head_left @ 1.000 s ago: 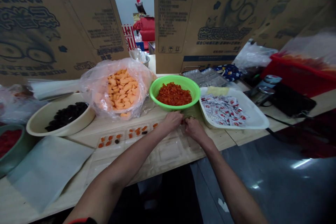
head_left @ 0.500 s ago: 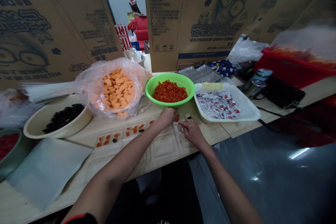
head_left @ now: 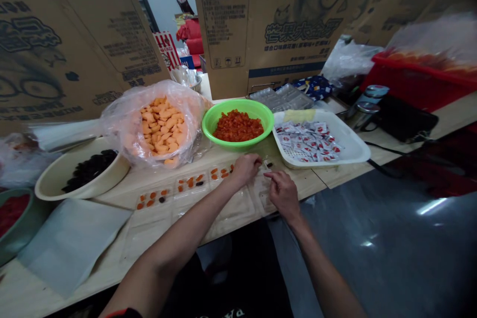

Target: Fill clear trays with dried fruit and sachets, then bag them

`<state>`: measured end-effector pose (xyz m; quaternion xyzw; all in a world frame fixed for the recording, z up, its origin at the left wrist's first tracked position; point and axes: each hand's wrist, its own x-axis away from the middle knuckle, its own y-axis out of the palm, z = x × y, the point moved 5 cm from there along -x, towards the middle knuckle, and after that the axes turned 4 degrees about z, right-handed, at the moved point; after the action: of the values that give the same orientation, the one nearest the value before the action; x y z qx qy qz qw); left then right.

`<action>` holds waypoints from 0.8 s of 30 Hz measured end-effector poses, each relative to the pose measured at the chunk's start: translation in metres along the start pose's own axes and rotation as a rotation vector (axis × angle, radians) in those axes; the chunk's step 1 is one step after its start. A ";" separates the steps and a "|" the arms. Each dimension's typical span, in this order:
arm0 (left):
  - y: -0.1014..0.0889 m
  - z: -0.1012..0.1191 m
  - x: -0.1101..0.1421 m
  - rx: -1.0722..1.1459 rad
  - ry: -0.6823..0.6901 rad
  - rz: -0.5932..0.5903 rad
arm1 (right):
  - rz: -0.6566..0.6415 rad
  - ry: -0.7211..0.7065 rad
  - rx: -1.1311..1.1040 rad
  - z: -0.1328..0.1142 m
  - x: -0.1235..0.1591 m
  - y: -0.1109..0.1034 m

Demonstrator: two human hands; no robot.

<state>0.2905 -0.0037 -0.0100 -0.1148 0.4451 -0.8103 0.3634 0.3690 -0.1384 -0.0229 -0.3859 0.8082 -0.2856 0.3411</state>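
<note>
A clear plastic compartment tray (head_left: 194, 208) lies along the table's front edge, with orange and dark fruit pieces (head_left: 191, 182) in its far row. My left hand (head_left: 245, 168) rests on the tray's far right end, its fingers curled over a compartment just below the green bowl (head_left: 218, 117) of red-orange fruit bits. Just to its right, my right hand (head_left: 283, 193) hovers above the tray's right end with fingers pinched together; what they grip is too small to make out.
A plastic bag of orange slices (head_left: 160, 126) and a cream bowl of dark fruit (head_left: 55, 176) stand at the left. A white tray of small sachets (head_left: 350, 149) sits at the right. Cardboard boxes (head_left: 290, 15) wall the back. A white sheet (head_left: 70, 238) lies front left.
My two hands were together below the green bowl. They have separated: my right hand drew back toward me and to the right, while my left stayed on the tray's far end.
</note>
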 end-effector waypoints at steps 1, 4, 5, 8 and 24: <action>0.000 0.004 0.001 -0.015 0.017 -0.019 | 0.008 -0.003 -0.007 -0.001 0.001 -0.003; -0.025 0.007 -0.001 -0.035 0.059 0.056 | 0.074 0.023 0.021 0.005 0.004 -0.016; -0.042 0.005 -0.005 -0.050 0.059 0.122 | 0.095 0.043 0.050 0.009 0.005 -0.021; -0.093 -0.013 -0.032 -0.124 -0.043 0.265 | 0.091 0.080 0.100 0.023 0.010 -0.025; -0.093 -0.100 -0.112 -0.070 -0.212 0.067 | -0.274 -0.103 0.421 -0.020 -0.031 0.020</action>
<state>0.2740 0.1688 0.0222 -0.1974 0.4360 -0.7649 0.4311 0.3592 -0.0986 -0.0147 -0.4262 0.6528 -0.4712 0.4126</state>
